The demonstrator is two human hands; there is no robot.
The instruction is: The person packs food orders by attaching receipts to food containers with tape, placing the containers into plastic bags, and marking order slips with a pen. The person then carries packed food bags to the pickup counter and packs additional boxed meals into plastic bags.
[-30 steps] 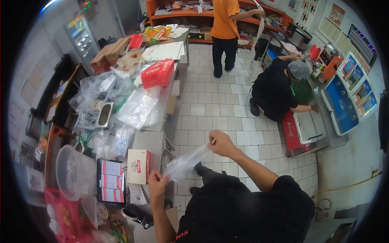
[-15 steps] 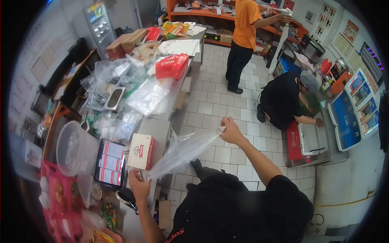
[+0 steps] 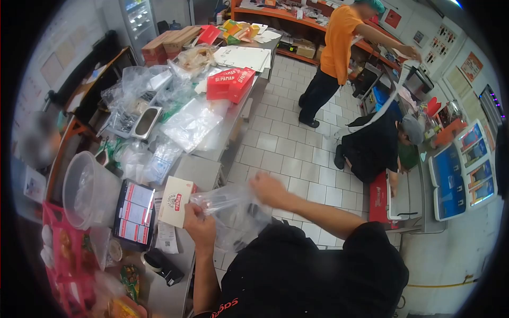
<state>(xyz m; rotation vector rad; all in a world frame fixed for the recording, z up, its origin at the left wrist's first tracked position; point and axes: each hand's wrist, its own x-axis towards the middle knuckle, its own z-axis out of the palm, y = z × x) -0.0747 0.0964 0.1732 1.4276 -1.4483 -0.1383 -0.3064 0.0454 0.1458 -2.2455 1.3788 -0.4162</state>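
Observation:
Between my two hands hangs a clear plastic bag (image 3: 233, 214), loose and partly bunched. My left hand (image 3: 200, 225) pinches the bag's edge, just right of a white and red box (image 3: 176, 201) on the metal counter. My right hand (image 3: 269, 189), blurred and closed, is at the bag's upper right; whether it still grips the plastic is hard to tell. A tablet (image 3: 135, 213) with red and white panels stands left of the box, and a printed receipt (image 3: 167, 237) lies below it.
Plastic bags (image 3: 193, 124), a metal tray (image 3: 147, 123) and red boxes (image 3: 229, 85) cover the counter. A round tub (image 3: 87, 193) stands at left. One person in orange (image 3: 339, 45) holds a long strip; another in black (image 3: 371, 143) crouches by a red cooler (image 3: 378, 199).
The bag has gone from stretched to slack as my hands came closer together. The person in orange has moved right and raised an arm with the strip.

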